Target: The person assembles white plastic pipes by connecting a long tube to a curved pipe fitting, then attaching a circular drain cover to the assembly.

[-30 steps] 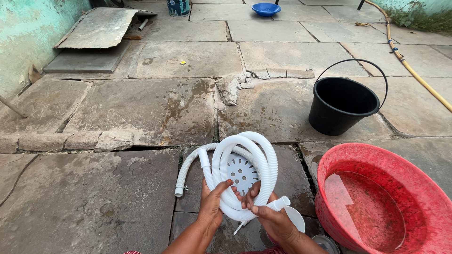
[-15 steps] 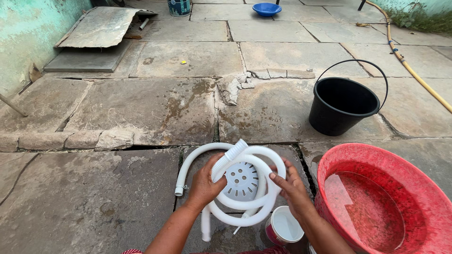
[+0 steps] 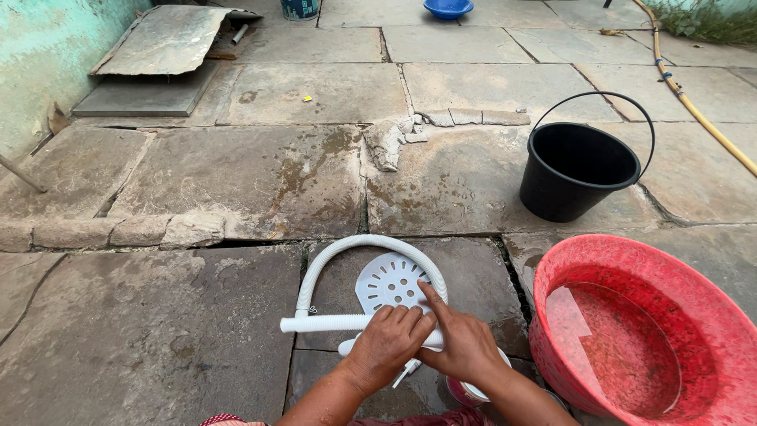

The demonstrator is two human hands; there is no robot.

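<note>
Outdoor home wash yard. Cracked, damp grey stone-slab paving beside a weathered turquoise plastered wall. Water-filled round red plastic basin, black plastic bucket, yellow garden hose.

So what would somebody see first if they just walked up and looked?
Probably the big red basin at lower right, with water in it, because it is so bright. Next, in the lower middle, the left hand and right hand gripping a looped white corrugated hose over a round white perforated disc. A black bucket stands behind the basin on the stone paving.
</note>
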